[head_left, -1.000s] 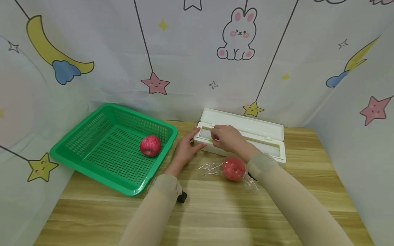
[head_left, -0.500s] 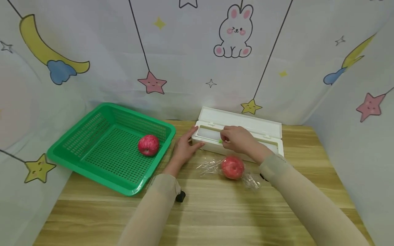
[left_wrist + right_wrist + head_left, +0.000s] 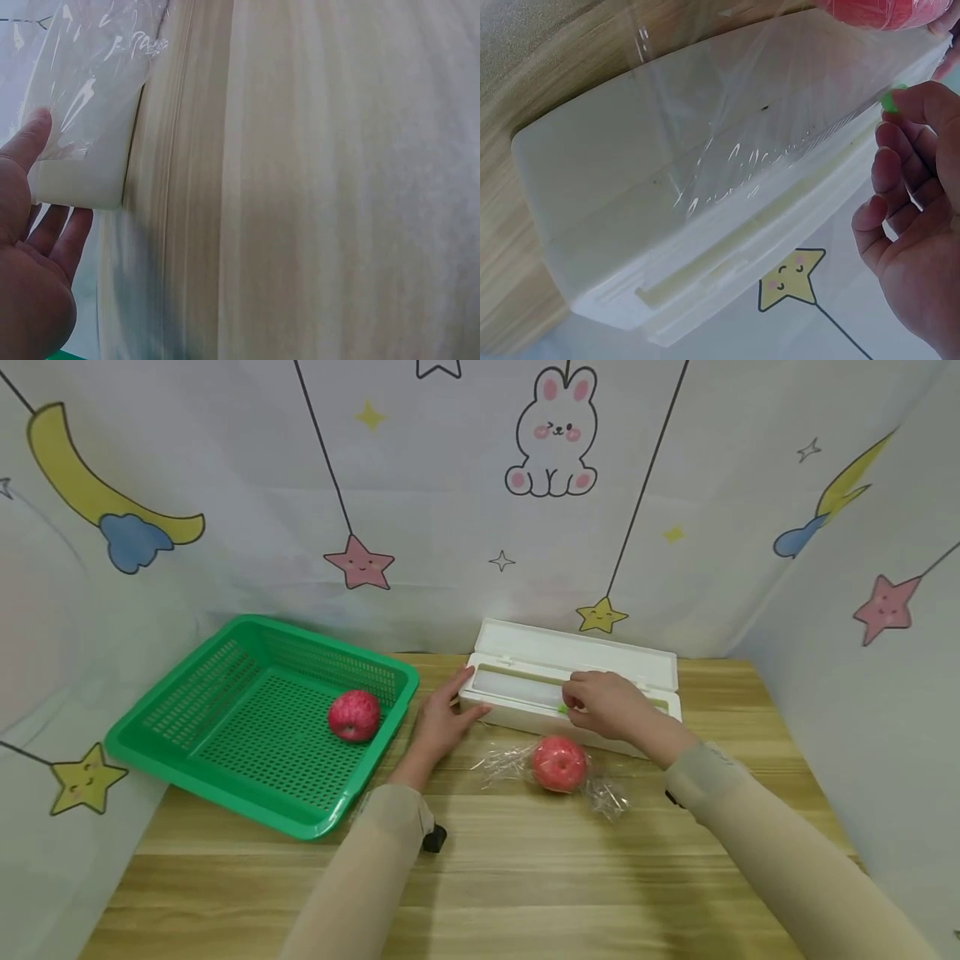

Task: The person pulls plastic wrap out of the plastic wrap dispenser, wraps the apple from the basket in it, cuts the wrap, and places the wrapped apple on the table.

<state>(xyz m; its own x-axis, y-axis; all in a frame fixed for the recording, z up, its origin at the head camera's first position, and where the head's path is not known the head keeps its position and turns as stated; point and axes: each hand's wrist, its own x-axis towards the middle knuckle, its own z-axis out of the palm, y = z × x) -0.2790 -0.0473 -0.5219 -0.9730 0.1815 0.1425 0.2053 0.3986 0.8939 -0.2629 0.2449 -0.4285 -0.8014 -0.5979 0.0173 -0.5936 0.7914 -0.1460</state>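
A white plastic wrap dispenser (image 3: 517, 714) lies lengthwise at the back of the table, its lid (image 3: 577, 653) raised. My left hand (image 3: 438, 727) holds its left end, thumb at the front and fingers at the end. In the right wrist view, clear film (image 3: 727, 165) drapes over the dispenser's front. My right hand (image 3: 611, 706) pinches a small green slide cutter (image 3: 892, 99) on the dispenser's front top edge, right of the middle. Just in front of the dispenser sits a red apple (image 3: 558, 764) in clear wrap, the loose ends spread to either side.
A green plastic basket (image 3: 225, 806) stands on the left, with one unwrapped red apple (image 3: 354, 716) inside near its right wall. Behind the wooden table (image 3: 517, 885) hangs a printed curtain (image 3: 450, 510), close to the raised lid.
My right hand has slid the green slide cutter rightward along the dispenser's edge. My left hand keeps its hold on the left end. The head view has shifted slightly.
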